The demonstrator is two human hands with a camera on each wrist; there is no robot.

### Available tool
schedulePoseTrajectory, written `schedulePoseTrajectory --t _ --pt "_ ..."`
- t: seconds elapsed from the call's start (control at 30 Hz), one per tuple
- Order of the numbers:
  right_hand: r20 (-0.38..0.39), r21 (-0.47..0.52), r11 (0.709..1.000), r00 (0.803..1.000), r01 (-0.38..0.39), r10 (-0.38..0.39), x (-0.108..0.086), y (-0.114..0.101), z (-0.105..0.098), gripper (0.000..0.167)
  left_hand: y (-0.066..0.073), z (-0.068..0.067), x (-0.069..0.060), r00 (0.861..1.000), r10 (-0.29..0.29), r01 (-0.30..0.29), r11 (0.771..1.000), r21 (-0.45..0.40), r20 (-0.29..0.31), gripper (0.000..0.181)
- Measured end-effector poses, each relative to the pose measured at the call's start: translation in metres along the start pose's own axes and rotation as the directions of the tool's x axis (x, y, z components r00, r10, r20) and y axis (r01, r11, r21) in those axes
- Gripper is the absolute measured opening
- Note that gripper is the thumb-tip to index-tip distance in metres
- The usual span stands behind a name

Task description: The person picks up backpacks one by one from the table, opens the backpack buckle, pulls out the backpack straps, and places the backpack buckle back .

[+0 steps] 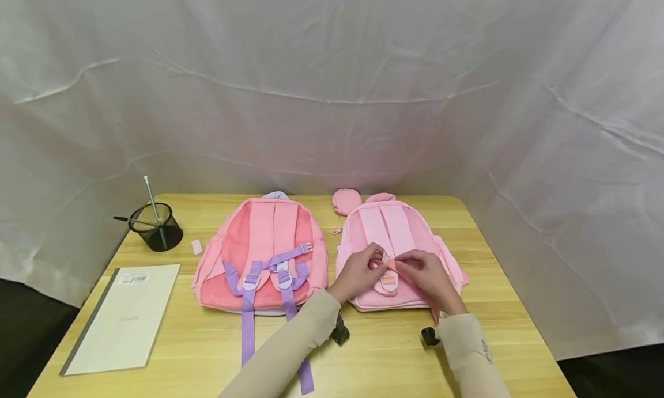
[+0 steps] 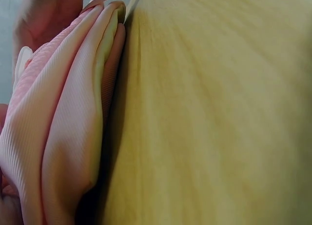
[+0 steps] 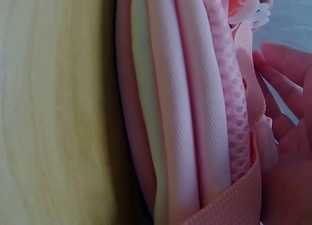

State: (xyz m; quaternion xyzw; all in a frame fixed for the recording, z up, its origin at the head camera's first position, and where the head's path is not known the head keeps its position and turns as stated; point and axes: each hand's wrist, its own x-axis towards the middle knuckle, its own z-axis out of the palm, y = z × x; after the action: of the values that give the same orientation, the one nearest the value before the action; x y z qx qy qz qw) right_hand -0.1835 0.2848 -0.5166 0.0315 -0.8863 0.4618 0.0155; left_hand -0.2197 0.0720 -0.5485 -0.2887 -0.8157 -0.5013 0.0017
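Note:
A light pink backpack [image 1: 422, 231] lies with its shoulder straps facing up, to the right of the table's middle. Over its lower back panel, my left hand [image 1: 360, 274] pinches a small white buckle [image 1: 385, 258]. My right hand [image 1: 430, 276] pinches a salmon webbing strap [image 1: 392, 265] right beside it; the fingertips of both hands nearly meet. Just below them another white buckle [image 1: 389, 284] lies on the backpack. In the right wrist view, salmon webbing [image 3: 255, 81] runs along the mesh panel near the fingers. The left wrist view shows mostly the backpack's side [image 2: 73, 122].
Left of the hands lies a coral backpack [image 1: 236, 213] with purple straps [image 1: 248, 329] trailing forward. A round pink pouch [image 1: 346, 201] sits behind. Farther left are a black mesh pen cup [image 1: 165, 237], a white eraser [image 1: 196, 246] and a notebook [image 1: 124, 323]. Grey curtains surround the table.

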Motion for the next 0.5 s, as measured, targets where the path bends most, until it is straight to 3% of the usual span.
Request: schedulePoseTrajectory --t 0.23,0.5 --pt "-0.019 -0.055 0.996 0.998 0.066 -0.067 0.0025 0.0000 -0.0002 0.010 -0.0018 0.0000 -0.0006 1.000 0.023 -0.023 1.000 -0.003 -0.003 0.021" --pt "0.006 -0.093 0.990 0.994 0.109 -0.109 0.0043 -0.0077 -0.0063 0.011 -0.0026 -0.0017 -0.0019 0.999 0.031 -0.031 0.999 -0.041 -0.016 0.024"
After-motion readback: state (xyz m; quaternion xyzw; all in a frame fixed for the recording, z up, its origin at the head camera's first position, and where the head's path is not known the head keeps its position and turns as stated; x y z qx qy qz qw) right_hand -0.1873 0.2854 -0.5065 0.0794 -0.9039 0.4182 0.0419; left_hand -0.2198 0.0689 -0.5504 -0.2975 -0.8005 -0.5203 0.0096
